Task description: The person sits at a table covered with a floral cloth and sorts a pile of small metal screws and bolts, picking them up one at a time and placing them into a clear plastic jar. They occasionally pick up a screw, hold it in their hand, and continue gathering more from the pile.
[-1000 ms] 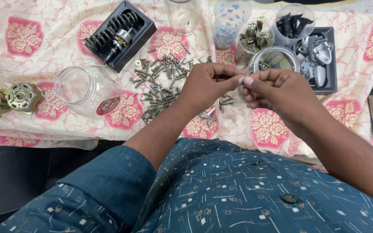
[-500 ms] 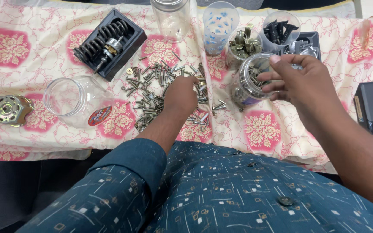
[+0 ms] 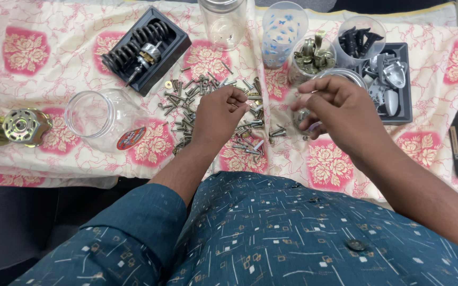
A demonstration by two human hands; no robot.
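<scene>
Screws (image 3: 213, 103) lie scattered on the floral cloth (image 3: 54, 32), long axes pointing every way. Left hand (image 3: 219, 114) rests curled on the pile's right side; whether it pinches a screw cannot be told. Right hand (image 3: 340, 108) hovers apart, fingers loosely bent, near a clear jar (image 3: 345, 77) to the right.

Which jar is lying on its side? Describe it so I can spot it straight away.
Start at the pile of loose screws in the middle of the floral cloth, then look left. The clear plastic jar lies tipped over there, the only container not upright, with a red oval label.
</scene>
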